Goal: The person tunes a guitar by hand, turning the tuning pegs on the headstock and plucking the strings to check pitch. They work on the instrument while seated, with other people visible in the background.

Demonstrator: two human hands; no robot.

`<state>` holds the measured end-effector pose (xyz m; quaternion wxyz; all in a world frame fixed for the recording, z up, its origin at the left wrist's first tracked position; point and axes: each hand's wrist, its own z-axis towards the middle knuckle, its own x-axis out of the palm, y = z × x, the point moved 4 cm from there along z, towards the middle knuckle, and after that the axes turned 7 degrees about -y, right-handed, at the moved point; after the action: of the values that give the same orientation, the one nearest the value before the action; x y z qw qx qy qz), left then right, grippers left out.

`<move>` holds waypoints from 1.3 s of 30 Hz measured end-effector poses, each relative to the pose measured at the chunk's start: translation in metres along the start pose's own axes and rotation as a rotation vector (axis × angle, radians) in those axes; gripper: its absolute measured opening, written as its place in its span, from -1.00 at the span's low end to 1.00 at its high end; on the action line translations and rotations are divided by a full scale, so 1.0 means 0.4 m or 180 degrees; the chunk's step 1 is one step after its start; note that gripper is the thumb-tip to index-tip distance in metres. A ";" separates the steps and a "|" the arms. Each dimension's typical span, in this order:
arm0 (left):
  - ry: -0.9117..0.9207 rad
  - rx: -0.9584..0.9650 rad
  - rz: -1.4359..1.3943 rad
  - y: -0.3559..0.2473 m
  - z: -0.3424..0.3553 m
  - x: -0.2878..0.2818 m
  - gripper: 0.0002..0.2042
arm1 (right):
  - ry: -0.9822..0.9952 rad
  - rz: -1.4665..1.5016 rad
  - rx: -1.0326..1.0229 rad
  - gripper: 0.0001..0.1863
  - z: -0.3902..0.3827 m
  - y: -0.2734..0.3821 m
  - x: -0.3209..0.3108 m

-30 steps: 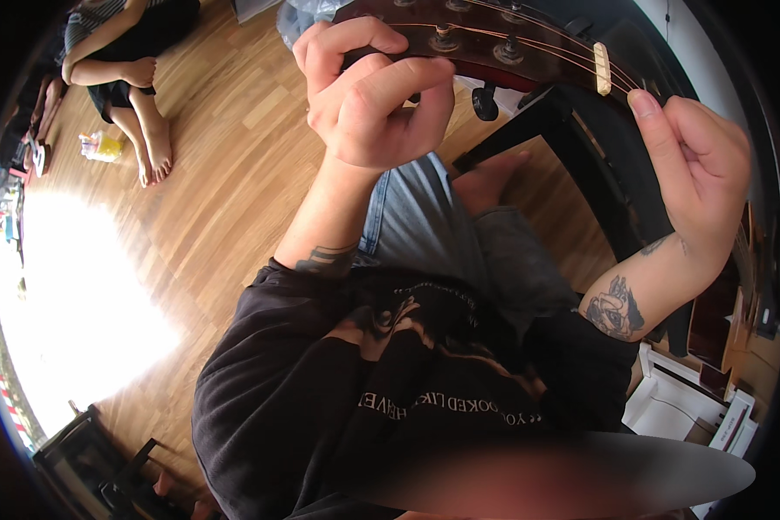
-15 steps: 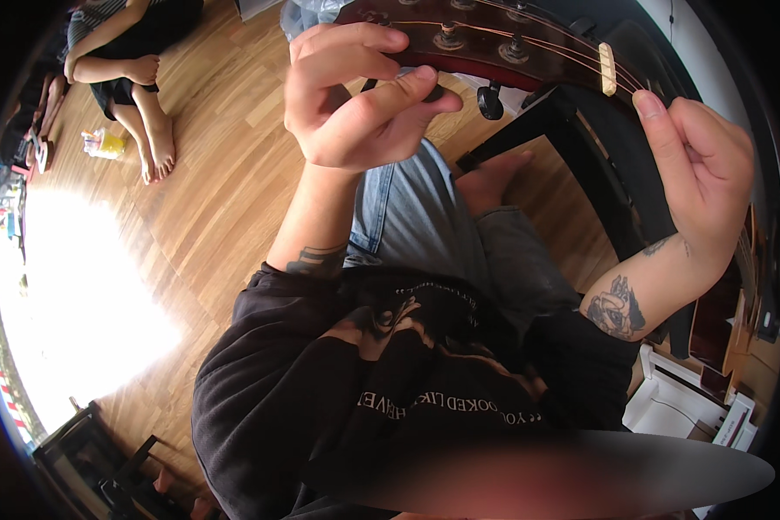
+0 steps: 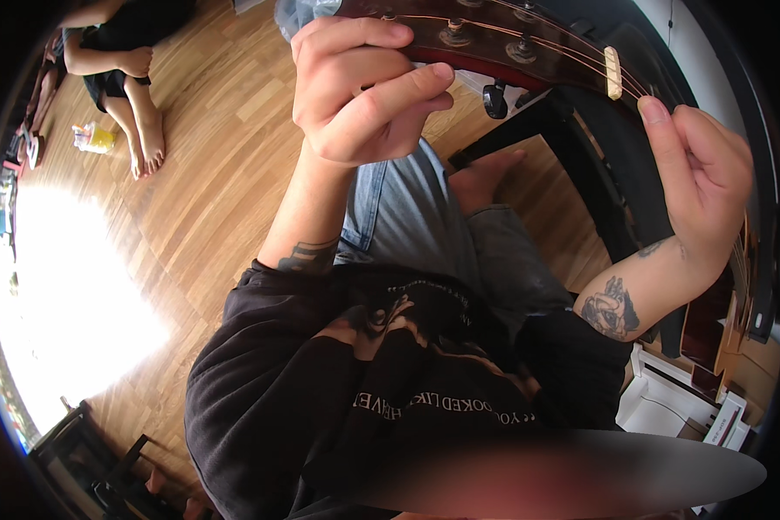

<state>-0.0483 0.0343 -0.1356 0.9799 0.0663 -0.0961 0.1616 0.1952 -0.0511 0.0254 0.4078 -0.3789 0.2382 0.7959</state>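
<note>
Pinching, apparently, a thin copper-coloured string (image 3: 572, 55) beside the narrow cream nut (image 3: 613, 73) with the bare right hand (image 3: 706, 169); holding the bare left hand (image 3: 351, 100) well apart, by the dark reddish-brown guitar headstock (image 3: 487, 45) at the top; curling it tighter than half a second ago, suggesting a renewed grip, on what impossible to say.

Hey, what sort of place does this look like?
Possibly a home or informal music room, indoors: there's a stringed instrument's dark reddish-brown headstock, a light-brown wood-plank floor, and a clear cup of yellow drink on it.
</note>
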 end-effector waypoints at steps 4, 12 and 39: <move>-0.0580 0.0006 -0.0002 -0.009 0.006 0.032 -0.87 | 0.0017 0.0051 0.0011 -0.58 0.000 -0.002 0.000; -0.1399 -0.1393 -0.0275 -0.047 0.016 0.073 -0.79 | 0.0011 0.0039 0.0035 -0.58 0.006 0.006 0.008; -0.0130 -0.0090 -0.0391 0.003 0.004 0.015 -0.51 | -0.0052 0.0125 -0.0037 -0.56 -0.004 0.004 0.005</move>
<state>-0.0434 0.0371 -0.1325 0.9867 0.0615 -0.1140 0.0984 0.1939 -0.0523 0.0228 0.3918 -0.3699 0.2377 0.8082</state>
